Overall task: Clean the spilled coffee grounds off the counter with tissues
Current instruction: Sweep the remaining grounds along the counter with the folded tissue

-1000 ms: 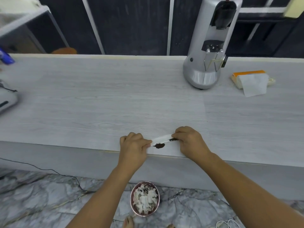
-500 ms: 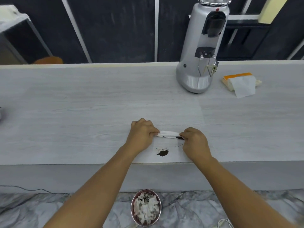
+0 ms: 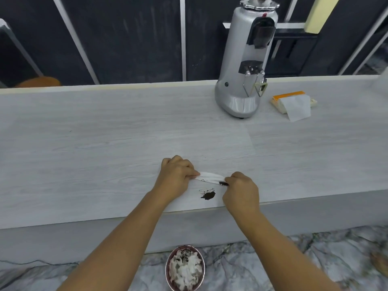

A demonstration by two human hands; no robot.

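Observation:
A folded white tissue (image 3: 211,177) is stretched between both hands just above the grey wood counter (image 3: 105,143). My left hand (image 3: 176,175) pinches its left end and my right hand (image 3: 241,191) pinches its right end, where dark grounds cling to the tissue's edge. A small dark pile of coffee grounds (image 3: 207,194) lies on the counter just in front of the tissue, close to the counter's near edge.
A silver coffee grinder (image 3: 247,64) stands at the back right. Beside it lies a tissue pack (image 3: 294,102) with one sheet pulled out. On the marble floor below the counter sits a round metal bin (image 3: 185,268) holding used tissues.
Both hands have lifted the tissue back from the counter's near edge, away from the grounds. The pile now lies uncovered in front of it. The camera view has shifted left and closer.

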